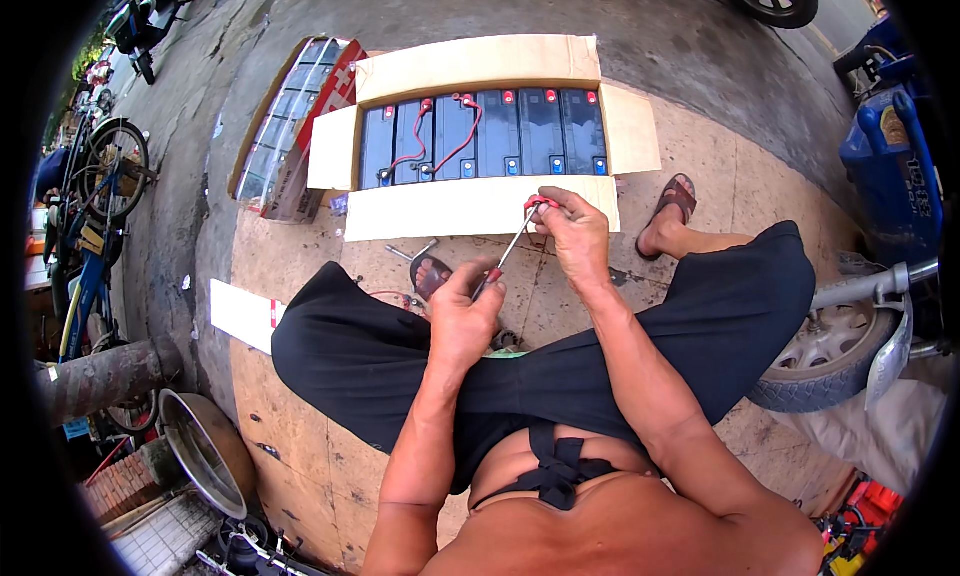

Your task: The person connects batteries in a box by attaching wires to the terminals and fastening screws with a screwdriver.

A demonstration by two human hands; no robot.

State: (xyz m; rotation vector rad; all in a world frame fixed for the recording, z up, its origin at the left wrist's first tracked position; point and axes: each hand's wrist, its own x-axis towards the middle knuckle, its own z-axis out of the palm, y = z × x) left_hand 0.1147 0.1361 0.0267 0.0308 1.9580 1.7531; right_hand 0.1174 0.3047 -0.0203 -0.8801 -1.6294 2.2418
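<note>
My left hand (463,314) is closed around the handle of a screwdriver (513,242), whose shaft slants up toward my right hand. My right hand (577,234) pinches a short red wire (540,202) at the screwdriver's tip, just in front of the box. Beyond my hands lies an open cardboard box (475,64) with its flaps folded out. Several dark batteries (497,136) stand side by side in it, with red terminals along the far side and blue ones along the near side. Red cables (471,134) run across the batteries on the left.
Left of the box sits another carton (290,126) of batteries, covered in clear film. A metal basin (208,454) and parked bicycles (115,171) are at the left. At the right are a wheel (830,351) and a blue jug (890,161). A white card (243,314) lies near my knee.
</note>
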